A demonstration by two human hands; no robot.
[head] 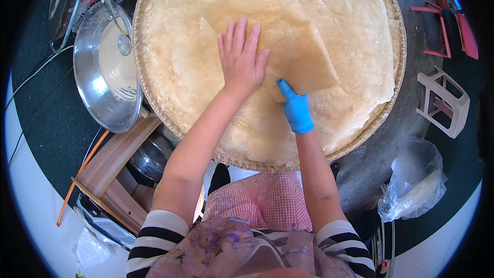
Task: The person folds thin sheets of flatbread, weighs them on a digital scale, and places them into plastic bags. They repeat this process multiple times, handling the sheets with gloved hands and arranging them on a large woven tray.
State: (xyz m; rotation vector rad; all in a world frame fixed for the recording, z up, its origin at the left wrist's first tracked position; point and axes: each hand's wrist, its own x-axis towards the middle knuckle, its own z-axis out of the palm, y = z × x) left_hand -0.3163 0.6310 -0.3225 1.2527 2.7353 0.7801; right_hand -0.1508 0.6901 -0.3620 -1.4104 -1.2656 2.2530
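Note:
A folded sheet of thin, tan flatbread (301, 61) lies over a stack of broad, pale sheets (185, 65). The stack fills a large round woven tray (153, 102) in front of me. Bare and palm down, my left hand (243, 60) rests on the left part of the folded sheet, fingers somewhat spread. My right hand (298, 110), in a blue glove, grips the folded sheet's near edge. Its thumb shows along the top, while its other fingers are mostly hidden.
Left of the tray stands a metal basin (87, 69) of pale batter with a ladle (124, 45) in it. A wooden cabinet (115, 162) is at lower left. On the right are a plastic stool (459, 112), a clear plastic bag (415, 185) and a red-framed chair (444, 33).

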